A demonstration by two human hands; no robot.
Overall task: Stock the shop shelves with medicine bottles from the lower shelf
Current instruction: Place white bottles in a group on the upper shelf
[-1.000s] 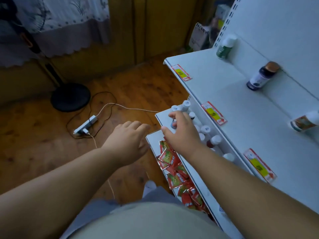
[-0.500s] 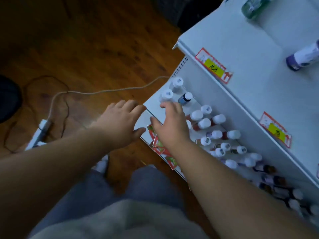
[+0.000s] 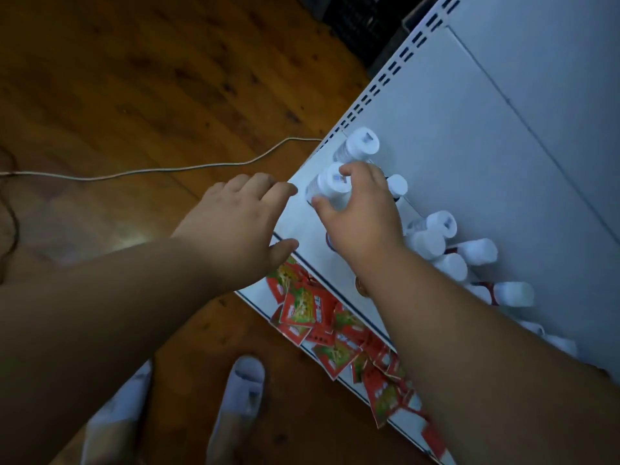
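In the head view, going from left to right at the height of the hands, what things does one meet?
Cable on the wooden floor → left hand, open → white-capped bottle gripped by the right hand → standing white-capped bottles → white shelf wall.

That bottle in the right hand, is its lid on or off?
On. A white cap covers the bottle that the right hand grips.

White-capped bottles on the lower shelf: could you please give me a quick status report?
Right hand grips a white-capped medicine bottle. Left hand open alongside, holding nothing. More white-capped bottles crowd behind; none blocking.
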